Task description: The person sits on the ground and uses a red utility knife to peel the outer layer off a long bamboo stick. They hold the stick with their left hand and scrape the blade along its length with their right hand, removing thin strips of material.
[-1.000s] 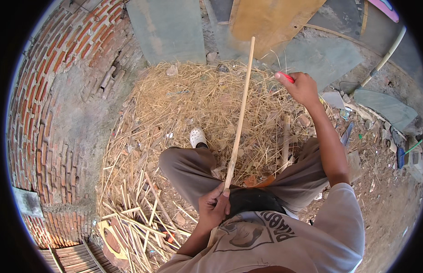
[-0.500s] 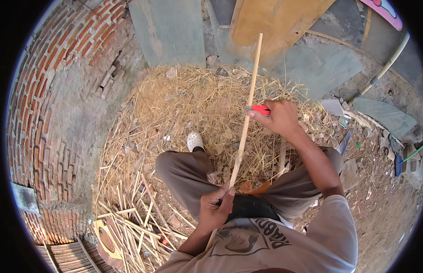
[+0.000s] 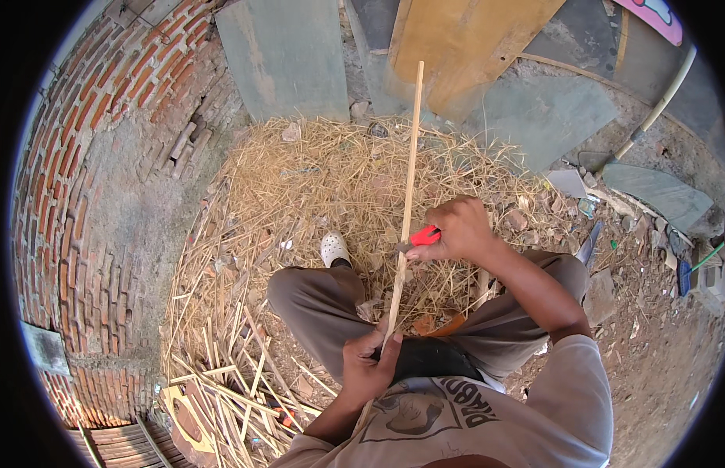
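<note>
A long, thin wooden strip [image 3: 413, 164] slants up and away from my lap. Its near end is gripped by my left hand [image 3: 369, 360], the thumb pressed along it. My right hand [image 3: 459, 228] is closed around a red-handled utility knife [image 3: 425, 235]. The blade lies across the strip a little below its middle, and my right thumb is right beside the strip there. My fingers hide part of the knife's handle.
Pale shavings [image 3: 300, 175] cover the ground ahead. A heap of cut strips [image 3: 237, 390] lies at my left, near a brick wall [image 3: 89, 234]. Flat boards [image 3: 288, 62] lean or lie at the far side, with a pale pipe [image 3: 662, 105] at far right.
My right hand and the knife have slid down along the strip toward me. The strip's far end has swung to the left. My left hand keeps its hold.
</note>
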`<control>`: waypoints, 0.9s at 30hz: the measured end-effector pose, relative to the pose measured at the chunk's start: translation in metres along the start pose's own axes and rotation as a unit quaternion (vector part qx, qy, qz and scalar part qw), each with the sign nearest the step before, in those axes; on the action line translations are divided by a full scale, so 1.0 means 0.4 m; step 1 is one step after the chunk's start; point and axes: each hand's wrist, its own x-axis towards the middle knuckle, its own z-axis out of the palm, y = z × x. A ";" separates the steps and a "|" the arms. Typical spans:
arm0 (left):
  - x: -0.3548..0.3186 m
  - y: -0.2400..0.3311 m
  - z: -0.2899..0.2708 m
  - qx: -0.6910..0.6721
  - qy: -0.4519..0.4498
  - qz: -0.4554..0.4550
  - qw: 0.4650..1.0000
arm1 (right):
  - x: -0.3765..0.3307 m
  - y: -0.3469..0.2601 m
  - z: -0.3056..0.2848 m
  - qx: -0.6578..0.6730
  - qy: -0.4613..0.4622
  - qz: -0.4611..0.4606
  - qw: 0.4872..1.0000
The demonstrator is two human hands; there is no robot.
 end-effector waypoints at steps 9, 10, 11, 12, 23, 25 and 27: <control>-0.030 -0.031 0.008 -0.076 -0.003 -0.044 0.996 | -0.002 0.025 -0.020 -0.005 -0.047 0.105 0.993; -0.028 -0.030 0.004 -0.091 0.012 -0.054 0.994 | -0.017 -0.017 -0.018 0.025 -0.041 0.053 0.997; -0.026 -0.032 0.002 -0.087 0.005 -0.036 0.995 | -0.015 -0.019 -0.017 0.039 -0.037 0.037 0.998; -0.023 -0.036 0.001 -0.083 -0.002 -0.018 0.996 | -0.014 -0.019 -0.017 0.053 -0.034 0.021 0.998; -0.040 -0.008 0.019 -0.030 -0.044 0.041 0.998 | 0.009 0.117 -0.017 -0.008 0.032 0.088 0.996; -0.040 -0.002 0.019 -0.030 -0.043 0.050 0.997 | 0.011 0.127 -0.017 -0.017 0.049 0.071 0.996; -0.042 -0.018 0.014 -0.006 -0.051 0.078 0.996 | 0.012 0.140 -0.014 -0.019 0.081 0.050 0.995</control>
